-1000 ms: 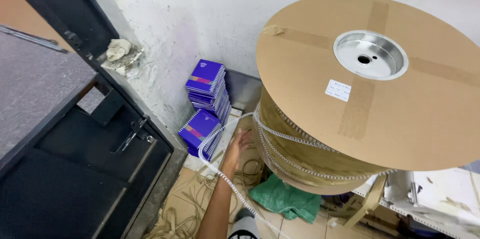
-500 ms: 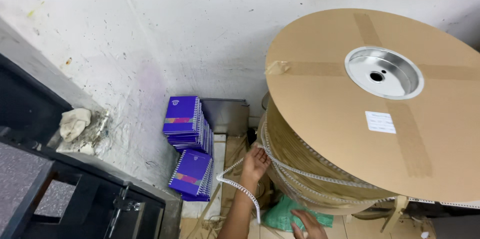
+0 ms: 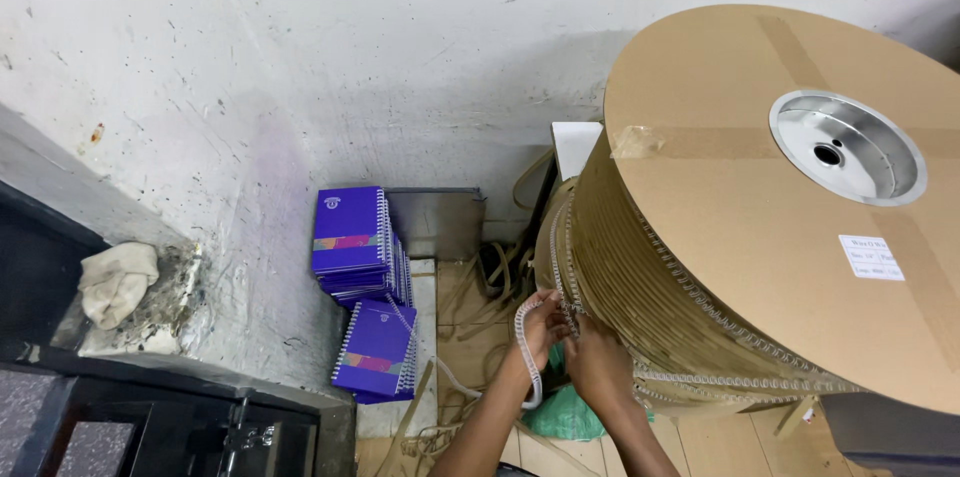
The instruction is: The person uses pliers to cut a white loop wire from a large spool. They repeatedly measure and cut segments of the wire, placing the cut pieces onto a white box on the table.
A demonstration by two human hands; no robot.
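A large cardboard spool [image 3: 790, 197], flat-topped with a shiny metal hub [image 3: 845, 142], is sitting wound with ridged layers of white wire binding coil [image 3: 524, 342]. The left hand [image 3: 540, 329] is pinching a loose looped strand of that coil just beside the spool's lower edge, fingers closed on it. The right hand [image 3: 598, 362] is pressing against the winding, touching the left; whether it grips cannot be told. Glossy purple spiral notebooks [image 3: 352, 242] are standing stacked well to the left of the hands.
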